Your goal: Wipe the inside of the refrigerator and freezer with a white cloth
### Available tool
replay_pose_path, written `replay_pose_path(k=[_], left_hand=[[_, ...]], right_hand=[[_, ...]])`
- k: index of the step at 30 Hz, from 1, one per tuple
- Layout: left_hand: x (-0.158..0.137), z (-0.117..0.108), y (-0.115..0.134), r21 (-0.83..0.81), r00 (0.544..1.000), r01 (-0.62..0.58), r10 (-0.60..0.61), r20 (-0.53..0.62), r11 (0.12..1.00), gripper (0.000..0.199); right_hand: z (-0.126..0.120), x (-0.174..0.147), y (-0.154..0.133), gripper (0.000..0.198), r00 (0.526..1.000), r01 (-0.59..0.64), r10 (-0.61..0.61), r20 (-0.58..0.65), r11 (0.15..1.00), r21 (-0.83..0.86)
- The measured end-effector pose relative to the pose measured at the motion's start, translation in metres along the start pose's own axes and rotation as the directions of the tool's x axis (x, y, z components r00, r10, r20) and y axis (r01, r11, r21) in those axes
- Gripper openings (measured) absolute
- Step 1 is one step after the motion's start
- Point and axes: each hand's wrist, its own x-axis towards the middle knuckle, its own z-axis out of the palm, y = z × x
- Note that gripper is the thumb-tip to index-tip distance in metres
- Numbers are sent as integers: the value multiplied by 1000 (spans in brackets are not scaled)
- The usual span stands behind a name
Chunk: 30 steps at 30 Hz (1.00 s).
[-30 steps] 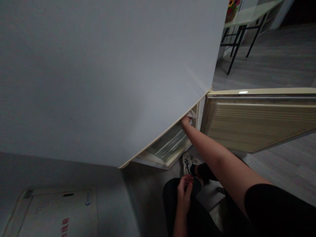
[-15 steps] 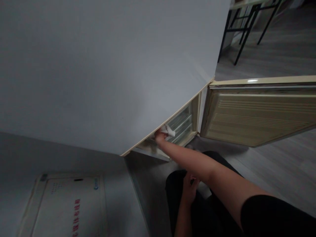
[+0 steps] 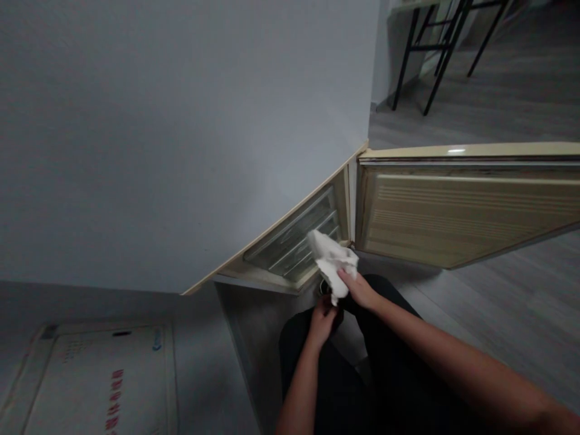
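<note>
Right now the right hand [image 3: 361, 289] pinches a crumpled white cloth [image 3: 332, 261] just in front of the open fridge drawers [image 3: 292, 241], while the left hand [image 3: 322, 318], fingers curled, touches the cloth's lower end.

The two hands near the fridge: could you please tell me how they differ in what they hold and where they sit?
The right hand grips a crumpled white cloth; the left hand holds none of it that shows, its fingertips by the cloth's lower end. The right hand is raised nearer the open fridge drawers; the left sits lower, over the dark trousers. Both are bare.
</note>
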Motion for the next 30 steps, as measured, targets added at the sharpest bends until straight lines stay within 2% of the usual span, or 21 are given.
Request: replay_pose_path(k=[1,2,4,6,10,12,15,20,24,30], left_hand=[[16,-1,5,-48,998,34,-36,-47,998,34],[33,-2,12,-103,994,60,-69,-87,993,34],[69,-3,29,-225,978,79,-119,-170,971,27],[102,-3,50,-341,959,49,-140,-247,939,26],[147,5,84,-539,928,-83,-133,-349,838,29],[157,9,91,-616,930,-130,-120,-348,777,26],[159,14,93,-693,942,-176,-85,-326,699,13],[149,19,90,-767,960,-192,-44,-275,612,16],[131,21,81,-799,975,-135,-65,-213,587,19],[89,35,46,-809,973,-48,-157,-172,586,19]], right_hand=[[-32,-26,7,45,998,69,-69,10,967,-246],[-58,-51,14,45,991,130,-135,22,879,-458],[-91,-87,24,44,976,199,-199,82,686,-700],[-102,-102,27,42,967,232,-222,126,553,-800],[-93,-89,22,43,966,223,-218,141,421,-879],[-89,-78,21,42,969,213,-200,143,395,-894],[-87,-72,24,41,972,189,-205,114,399,-897],[-85,-73,28,41,975,181,-194,109,403,-897],[-82,-71,27,42,969,205,-206,134,380,-902],[-81,-71,30,40,965,207,-229,126,375,-904]])
